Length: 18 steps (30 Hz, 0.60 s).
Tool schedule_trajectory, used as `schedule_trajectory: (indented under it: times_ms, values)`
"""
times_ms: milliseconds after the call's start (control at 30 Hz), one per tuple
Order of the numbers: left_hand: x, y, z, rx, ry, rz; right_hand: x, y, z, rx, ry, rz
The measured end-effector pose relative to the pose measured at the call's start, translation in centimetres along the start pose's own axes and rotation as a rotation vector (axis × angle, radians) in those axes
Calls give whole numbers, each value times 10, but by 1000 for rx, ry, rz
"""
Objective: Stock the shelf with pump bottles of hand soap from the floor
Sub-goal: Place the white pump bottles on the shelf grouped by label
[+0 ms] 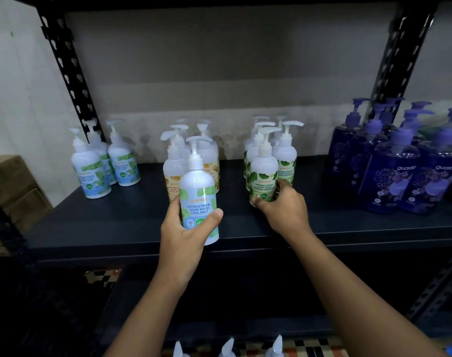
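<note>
Shelf (116, 228), dark board on black slotted posts (65, 60), fills most of my head view. I have the left hand (183, 235) wrapped round the lower half of a Cool Mint bottle (199, 199), thumb across the label front and fingers behind. The bottle is upright at the shelf's front edge, just ahead of the orange-label cluster (174, 168). I cannot tell whether its base touches the board. My right hand (281, 204) grasps the foot of a green-leaf bottle (263, 176), thumb at its base and fingers curled round the far side. That bottle stands upright on the board at the front of the green-leaf cluster (285, 153), touching its neighbours. Three more mint bottles (96, 171) stand together at the far left of the board, near the post and well apart from the one I hold. Purple bottles (390, 176) crowd the right end. Cardboard boxes (11, 181) sit stacked left of the rack. Three white pump heads (227, 347) poke into the bottom edge of the view, below the shelf, between my forearms.
</note>
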<state>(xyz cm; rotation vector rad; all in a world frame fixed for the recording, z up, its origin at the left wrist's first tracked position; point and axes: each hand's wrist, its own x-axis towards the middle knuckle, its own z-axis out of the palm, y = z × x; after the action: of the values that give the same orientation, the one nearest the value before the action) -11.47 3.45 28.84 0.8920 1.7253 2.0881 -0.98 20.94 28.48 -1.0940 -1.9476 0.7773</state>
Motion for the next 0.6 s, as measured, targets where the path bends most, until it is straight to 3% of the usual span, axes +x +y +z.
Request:
schedule_trajectory:
  times_ms: [300, 433, 600]
  values:
    - [-2, -1, -7, 14, -2, -4, -3, -1, -1, 31, 51, 59]
    - [-9, -2, -22, 11, 4, -27, -35, -20, -4, 19, 170, -78]
    - [-12, 7, -53, -20, 99, -43, -61, -58, 19, -120, -112, -327]
